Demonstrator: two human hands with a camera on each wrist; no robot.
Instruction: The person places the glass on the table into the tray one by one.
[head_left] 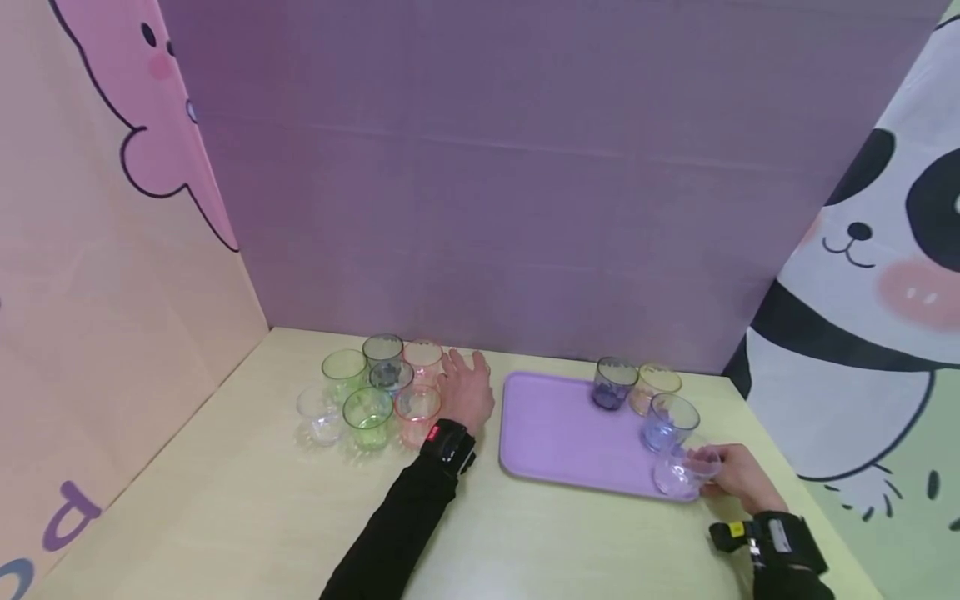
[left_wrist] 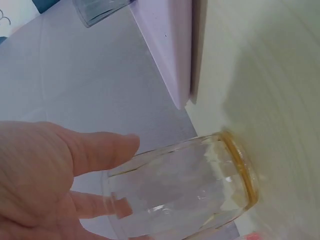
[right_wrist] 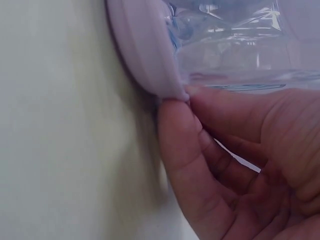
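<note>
My left hand (head_left: 467,396) reaches down beside the group of glasses on the left. In the left wrist view its thumb and fingers are round the rim of a clear glass (left_wrist: 185,187) with an amber base, which stands on the table; my hand hides it in the head view. Nearest it in the group are two pink-tinted glasses (head_left: 417,408). My right hand (head_left: 738,477) pinches the rim of the lilac tray (head_left: 558,429) at its near right corner between thumb and finger. Close by the thumb, a clear glass (head_left: 678,475) stands on the tray.
On the tray's right side also stand a dark glass (head_left: 615,383), an amber-yellow glass (head_left: 657,383) and a blue glass (head_left: 667,425). The left group includes green glasses (head_left: 367,421), dark ones (head_left: 383,346) and a clear glass (head_left: 320,415). A purple backdrop (head_left: 487,208) rises behind the table.
</note>
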